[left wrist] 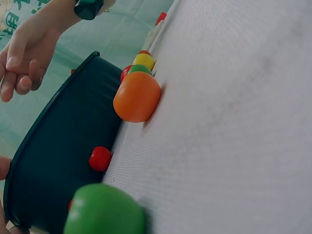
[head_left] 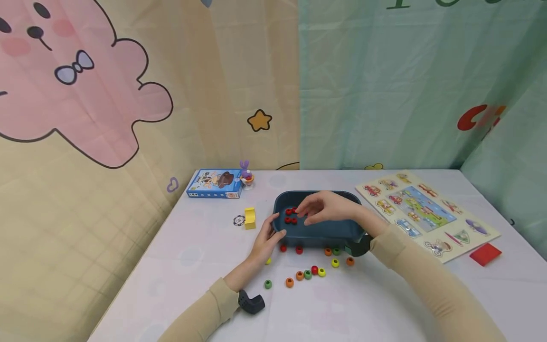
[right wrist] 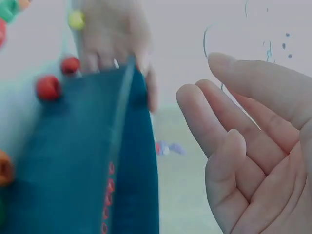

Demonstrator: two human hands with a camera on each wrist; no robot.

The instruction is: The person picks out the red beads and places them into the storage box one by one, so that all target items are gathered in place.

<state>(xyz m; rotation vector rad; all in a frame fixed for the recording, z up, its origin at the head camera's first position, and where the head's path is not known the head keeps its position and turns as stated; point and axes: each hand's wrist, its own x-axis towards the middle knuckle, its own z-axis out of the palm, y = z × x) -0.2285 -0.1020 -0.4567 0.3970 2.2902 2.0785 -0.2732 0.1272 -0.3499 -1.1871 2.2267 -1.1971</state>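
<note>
A printed curtain, tan on the left and green on the right, hangs behind a whitish surface. At the right of the surface lies a puzzle board with pictures of vehicles around a blue scene. The dark blue-green bin stands near the middle, upright, just beside the board. A blue box lies flat at the far left. The left hand is grasping the bin at its near left corner, the thumb over the near rim and the fingers along the left side. The right hand is released, poised over the bin, its fingers loosely bent and the thumb apart from the forefinger. A red packet lies by the board's near right corner. A purple-eared figure stands at the box's right end, and nearer sits a yellow toy chair with a black-and-white chip just left of it. Smallest are the beads: small red beads rest inside the bin's left part, while loose red, orange, green and yellow beads are scattered on the surface in front of it, some just beside its near wall.
</note>
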